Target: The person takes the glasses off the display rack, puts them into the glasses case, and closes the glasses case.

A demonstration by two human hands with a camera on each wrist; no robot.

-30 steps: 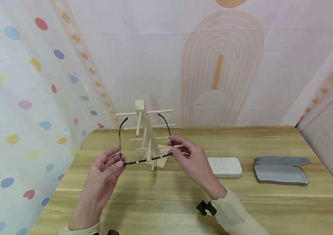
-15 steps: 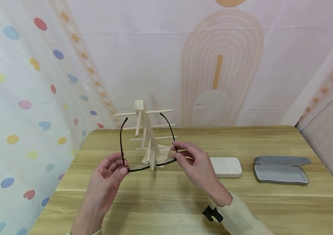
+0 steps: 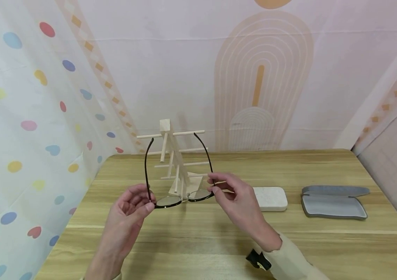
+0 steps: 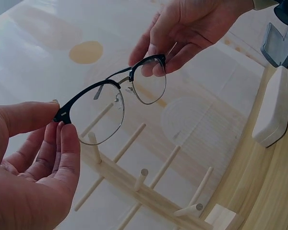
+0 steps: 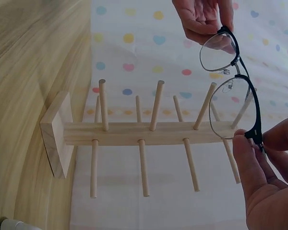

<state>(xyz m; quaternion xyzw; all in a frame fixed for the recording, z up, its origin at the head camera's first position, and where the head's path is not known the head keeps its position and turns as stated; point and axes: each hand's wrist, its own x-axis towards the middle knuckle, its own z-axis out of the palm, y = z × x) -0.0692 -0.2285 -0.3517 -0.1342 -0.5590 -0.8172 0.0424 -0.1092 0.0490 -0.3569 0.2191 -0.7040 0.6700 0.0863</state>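
A pair of eyeglasses (image 3: 168, 201) with black upper rims and thin metal lower rims is held up between both hands, temples spread and pointing away. My left hand (image 3: 128, 217) pinches the left hinge corner between thumb and fingers; my right hand (image 3: 237, 202) pinches the opposite corner the same way. Behind the glasses stands a pale wooden peg rack (image 3: 165, 125), upright on a square base, with pegs sticking out on several levels. In the right wrist view, the bare pegs of the rack (image 5: 134, 134) show at full length, and the lenses overlap its top end.
Right of the rack, a closed white glasses case (image 3: 271, 199) lies on the wooden table (image 3: 198, 241). Farther right sits an open grey glasses case (image 3: 334, 206) with a pale lining. A patterned curtain (image 3: 184, 70) hangs behind the table.
Both hands have shifted slightly right and down with the eyeglasses. The front of the frame has tilted, so the lenses now show more from the head view.
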